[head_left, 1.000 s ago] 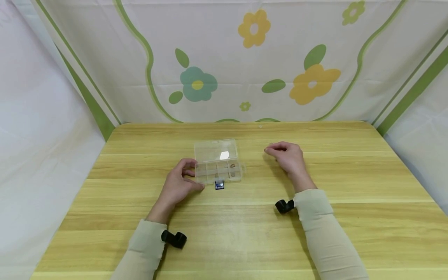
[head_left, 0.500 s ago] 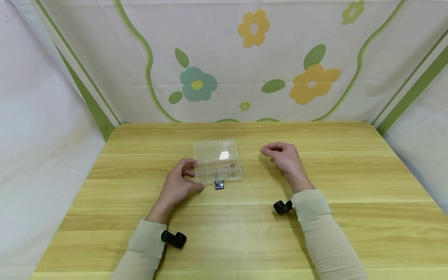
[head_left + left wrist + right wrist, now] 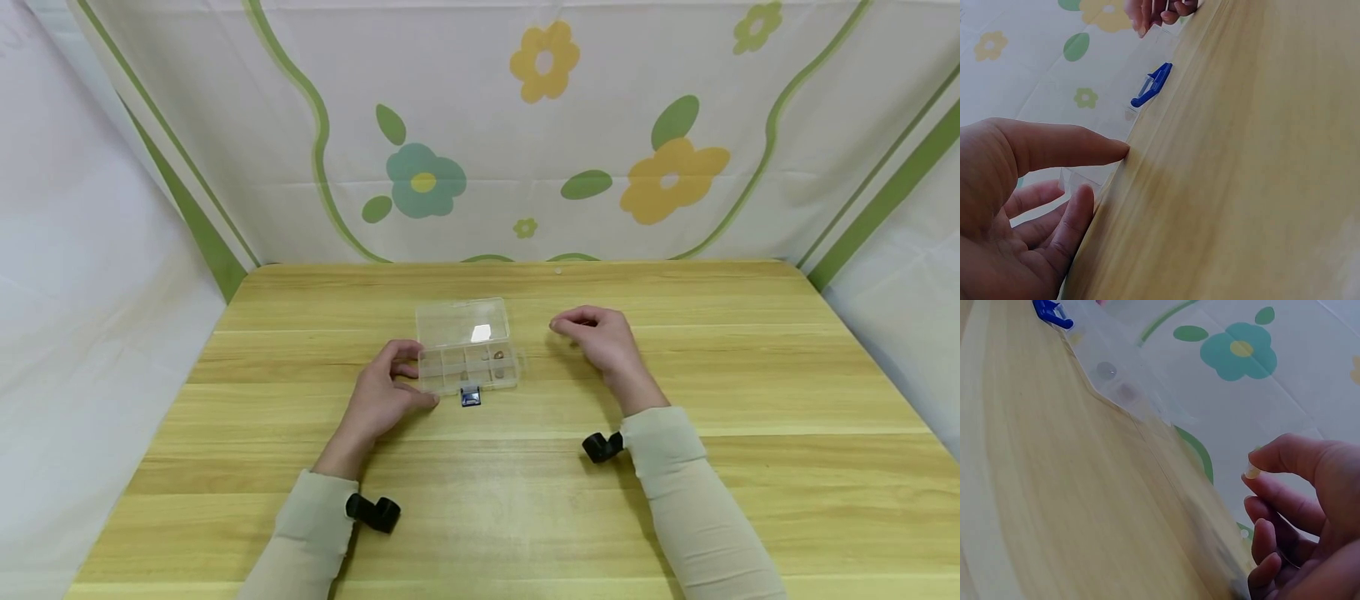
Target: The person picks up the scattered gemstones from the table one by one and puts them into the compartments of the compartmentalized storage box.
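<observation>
A clear plastic compartment box point(image 3: 454, 377) lies on the table with its lid point(image 3: 453, 323) laid back and a blue latch point(image 3: 470, 397) at the front. Small brown and pale pieces point(image 3: 498, 356) sit in its right compartments. My left hand point(image 3: 381, 392) holds the box's left end, thumb at the front corner and fingers at the far side. To the right of the box and above the table, my right hand point(image 3: 606, 335) pinches a small pale yellowish piece point(image 3: 1252, 470) between thumb and forefinger; the fingertips hide much of it.
A wooden table point(image 3: 480, 517) carries everything. One tiny pale round thing point(image 3: 558, 270) lies near its back edge. Behind the table hangs a white cloth point(image 3: 495, 117) printed with flowers, and more white cloth stands at both sides.
My right hand has moved left, closer to the box, with its fingers still pinched. My left hand and the box have stayed in place.
</observation>
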The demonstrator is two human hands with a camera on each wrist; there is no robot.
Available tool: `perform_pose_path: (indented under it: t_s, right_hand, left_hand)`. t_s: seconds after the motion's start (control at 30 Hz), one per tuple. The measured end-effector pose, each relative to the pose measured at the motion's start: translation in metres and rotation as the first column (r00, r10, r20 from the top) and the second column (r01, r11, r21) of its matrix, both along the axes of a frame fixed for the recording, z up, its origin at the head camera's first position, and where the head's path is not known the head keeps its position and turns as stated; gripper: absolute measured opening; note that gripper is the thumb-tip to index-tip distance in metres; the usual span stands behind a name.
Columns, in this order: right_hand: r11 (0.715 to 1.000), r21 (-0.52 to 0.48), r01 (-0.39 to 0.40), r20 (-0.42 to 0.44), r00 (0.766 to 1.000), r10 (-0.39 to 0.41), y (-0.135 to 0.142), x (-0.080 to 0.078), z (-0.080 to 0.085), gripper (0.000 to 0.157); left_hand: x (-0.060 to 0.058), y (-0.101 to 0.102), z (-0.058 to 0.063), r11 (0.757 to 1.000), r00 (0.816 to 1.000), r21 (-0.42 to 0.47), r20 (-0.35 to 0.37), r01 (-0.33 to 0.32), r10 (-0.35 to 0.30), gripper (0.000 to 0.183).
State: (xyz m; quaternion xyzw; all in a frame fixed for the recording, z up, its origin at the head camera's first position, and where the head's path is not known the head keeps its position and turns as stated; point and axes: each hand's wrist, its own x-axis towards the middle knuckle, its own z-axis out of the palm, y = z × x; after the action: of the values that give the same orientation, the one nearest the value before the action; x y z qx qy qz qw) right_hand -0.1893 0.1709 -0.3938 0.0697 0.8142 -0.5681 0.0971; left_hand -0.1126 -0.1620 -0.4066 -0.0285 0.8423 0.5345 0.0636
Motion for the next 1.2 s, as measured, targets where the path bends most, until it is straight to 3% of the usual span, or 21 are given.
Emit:
perform_pose_path:
  t_s: [1.2]
  right_hand:
    - [0.992,-0.008,-0.127,-0.011,0.992,0.126,-0.028,0.007,-0.001,0.022]
  left_hand:
    - [-0.001,0.000,-0.001,1.000,1.000,-0.008,-0.012,-0.001,0.001,0.074]
